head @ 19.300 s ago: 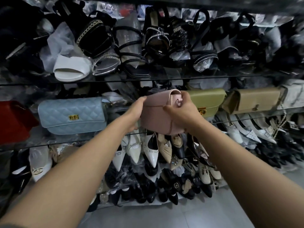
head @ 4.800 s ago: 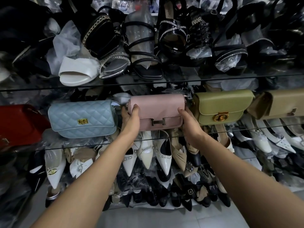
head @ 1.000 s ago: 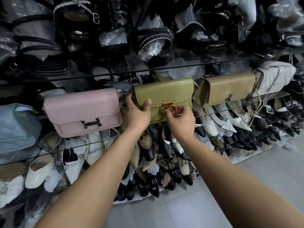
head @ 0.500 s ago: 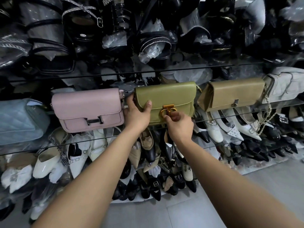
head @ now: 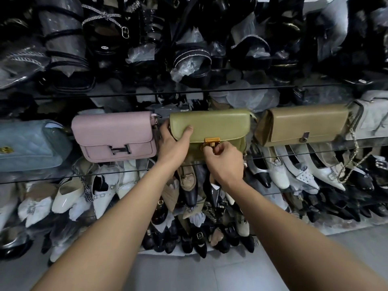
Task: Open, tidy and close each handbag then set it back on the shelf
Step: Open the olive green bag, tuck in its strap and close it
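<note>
Two bare forearms reach up from the bottom corners of the frame over a grey tiled floor (head: 189, 274). Low in the middle, rows of black and pale shoes (head: 189, 206) crowd the bottom racks. Above them, at the centre of the frame, the right hand (head: 225, 162) has its fingers curled in, pinching the gold clasp (head: 211, 142) on the front of the olive handbag (head: 212, 124). The left hand (head: 174, 143) grips that bag's left end, thumb laid across the flap and fingers wrapped behind. The olive handbag stands on the glass shelf (head: 315, 151), flap down. Just left of it sits a pink handbag (head: 113, 135) with a silver H buckle, and further left a pale blue quilted handbag (head: 27, 143) at the frame's edge. To the right stands a tan handbag (head: 302, 124), then a grey handbag (head: 369, 116) with a chain hanging down. Across the top of the frame, black strappy sandals (head: 189, 57) in clear plastic fill the upper shelf.
</note>
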